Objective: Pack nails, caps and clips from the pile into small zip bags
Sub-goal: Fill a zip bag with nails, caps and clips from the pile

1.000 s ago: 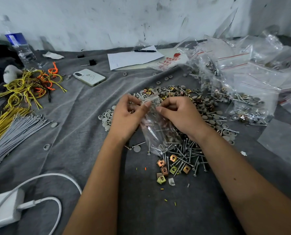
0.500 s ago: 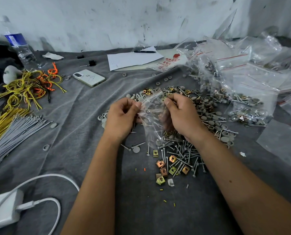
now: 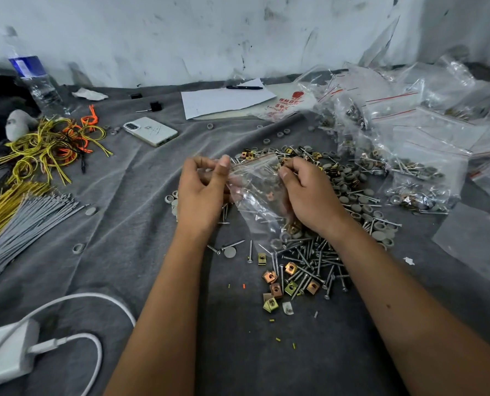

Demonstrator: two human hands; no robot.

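Currently catalogued, item by item.

Zip bag (image 3: 256,190): a small clear bag with a red line along its mouth, being held up just above the pile, mouth uppermost and stretched level between two hands. Judged reason: keeping the seal taut and straight is what lets the strip be pressed shut or pulled apart; which of the two is under way cannot be told. A few nails and at least one clip are showing through the film, sagging toward its lower end.

Left hand (image 3: 202,192): thumb and forefinger are pinching the bag's left top corner, the other fingers curling loosely behind.

Right hand (image 3: 309,192): fingers are curling round the bag's right top corner, thumb pressing against the film; the fingertips themselves are hidden.

Pile (image 3: 318,212): nails, grey caps and brass-coloured clips are lying mixed on the grey cloth (image 3: 123,238), directly under and beyond the bag, so that stock is staying within easy reach. A smaller scatter of nails and clips is lying nearer the person.

Filled bags (image 3: 403,155): heaped to the right, well apart from the working spot, probably to keep finished work separate from loose stock.

Also present: phone (image 3: 150,131), paper with pen (image 3: 226,100), water bottle (image 3: 38,81), yellow and orange wires (image 3: 49,144), grey ties (image 3: 23,221), white charger (image 3: 6,355).
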